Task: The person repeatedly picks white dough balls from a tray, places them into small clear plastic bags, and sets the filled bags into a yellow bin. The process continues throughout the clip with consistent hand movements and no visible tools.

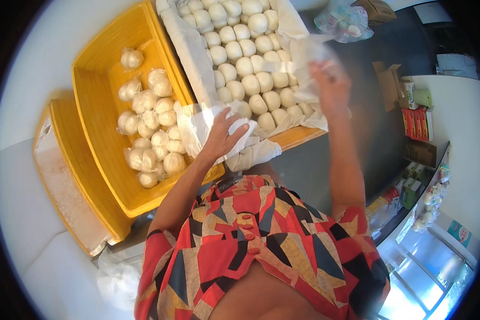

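Note:
My left hand [225, 135] is at the near left corner of a tray of buns, with clear thin plastic bags [195, 124] gripped in it and spreading out on both sides. White round buns [250, 84] sit in rows on the cloth-lined tray [172, 26]. My right hand [332, 88] is raised over the tray's right edge, its fingers smeared by motion. Pale filmy material lies around its fingertips; whether it is plastic or the white cloth [296, 24] I cannot make out. To the left, bagged buns [153, 116] lie inside a yellow crate [104, 154].
Another yellow container [80, 176] stands beside the crate at far left. A dark table [357, 69] runs along the right, bearing a bundle of plastic bags [346, 22] at the back. Cardboard boxes [388, 85] and red packages [415, 124] are farther right. A white plastic bag [117, 280] is at lower left.

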`<state>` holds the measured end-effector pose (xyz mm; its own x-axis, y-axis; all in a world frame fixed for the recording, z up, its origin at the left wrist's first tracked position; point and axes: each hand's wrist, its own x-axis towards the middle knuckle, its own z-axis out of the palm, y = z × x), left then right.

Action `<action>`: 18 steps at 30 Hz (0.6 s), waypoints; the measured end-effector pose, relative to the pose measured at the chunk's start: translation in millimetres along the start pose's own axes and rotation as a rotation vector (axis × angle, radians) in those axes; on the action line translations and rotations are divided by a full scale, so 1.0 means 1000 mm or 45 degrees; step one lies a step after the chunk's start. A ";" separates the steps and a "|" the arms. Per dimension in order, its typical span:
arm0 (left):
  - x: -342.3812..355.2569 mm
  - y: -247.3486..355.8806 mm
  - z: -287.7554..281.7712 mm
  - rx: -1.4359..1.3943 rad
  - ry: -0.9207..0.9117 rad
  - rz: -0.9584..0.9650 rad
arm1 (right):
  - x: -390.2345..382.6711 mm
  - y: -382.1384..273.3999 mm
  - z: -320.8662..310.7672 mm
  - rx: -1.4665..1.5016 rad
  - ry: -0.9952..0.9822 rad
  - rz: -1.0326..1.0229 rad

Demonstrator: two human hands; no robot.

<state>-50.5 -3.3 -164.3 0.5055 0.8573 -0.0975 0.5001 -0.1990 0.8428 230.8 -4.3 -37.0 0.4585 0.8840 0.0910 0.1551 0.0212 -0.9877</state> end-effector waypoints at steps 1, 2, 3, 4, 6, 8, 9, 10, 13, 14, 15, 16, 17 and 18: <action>0.005 0.030 -0.010 -0.712 -0.101 -0.245 | -0.015 -0.009 0.019 -0.171 -0.192 -0.036; 0.010 0.066 -0.024 -1.379 -0.156 -0.461 | -0.025 0.001 0.031 -0.253 -0.450 -0.171; 0.018 0.085 -0.031 -1.382 -0.104 -0.466 | -0.031 0.015 0.050 -0.380 -0.455 -0.771; 0.024 0.097 -0.038 -1.386 -0.027 -0.471 | -0.043 -0.005 0.063 -0.612 -0.596 -0.885; 0.034 0.098 -0.042 -1.277 0.123 -0.448 | -0.060 -0.001 0.082 -0.605 -0.594 -0.955; 0.030 0.087 -0.062 -1.221 0.140 -0.351 | -0.066 -0.006 0.086 -0.362 -0.632 -0.849; 0.026 0.093 -0.073 -1.247 0.184 -0.318 | -0.069 -0.007 0.083 -0.196 -0.636 -0.747; 0.020 0.101 -0.085 -1.211 0.234 -0.282 | -0.070 -0.005 0.080 -0.030 -0.639 -0.643; 0.003 0.105 -0.110 -1.164 0.309 -0.219 | -0.050 0.046 0.086 0.415 -0.391 -0.093; 0.000 0.109 -0.116 -1.158 0.323 -0.223 | -0.042 0.049 0.092 0.459 -0.486 -0.010; -0.004 0.113 -0.122 -1.152 0.338 -0.228 | -0.036 0.051 0.100 0.501 -0.583 0.074; -0.008 0.116 -0.127 -1.147 0.355 -0.234 | -0.030 0.053 0.107 0.542 -0.682 0.158; -0.009 0.117 -0.133 -1.142 0.366 -0.238 | -0.026 0.066 0.119 0.669 -0.810 0.318; -0.011 0.119 -0.137 -1.142 0.383 -0.237 | -0.025 0.081 0.132 0.788 -0.943 0.476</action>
<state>-93.0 28.9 9.4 0.2087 0.9492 -0.2356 -0.2326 0.2822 0.9307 116.3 36.6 -136.5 -0.3013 0.9447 -0.1293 -0.4596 -0.2627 -0.8484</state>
